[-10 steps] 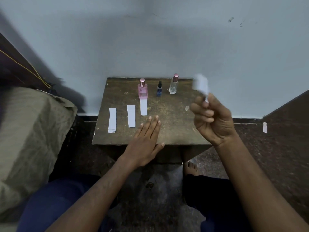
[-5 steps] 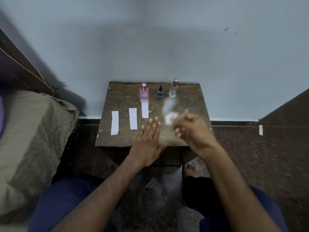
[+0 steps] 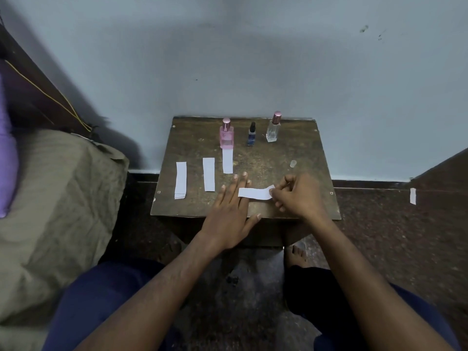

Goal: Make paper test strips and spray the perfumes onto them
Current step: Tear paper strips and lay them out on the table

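On a small brown table [image 3: 291, 201] stand three bottles at the back: a pink perfume [image 3: 226, 134], a dark blue bottle [image 3: 251, 135] and a clear bottle [image 3: 273, 127] with a pink cap. Three white paper strips lie on the table: left strip [image 3: 180, 179], middle strip [image 3: 209, 174], and one [image 3: 227, 160] in front of the pink bottle. My right hand [image 3: 298, 196] pinches the right end of another strip [image 3: 254, 193], which lies sideways over my left fingers. My left hand [image 3: 229, 214] rests flat on the table with straight fingers.
A small clear cap [image 3: 293, 163] lies on the table at the right. A pale wall stands right behind the table. A cloth-covered bed [image 3: 50, 211] is at the left. One more strip [image 3: 412, 196] lies on the dark floor at the right.
My right hand came down from the air at the right with the paper strip and now holds it low over the table beside my left hand. The left hand stayed in place.
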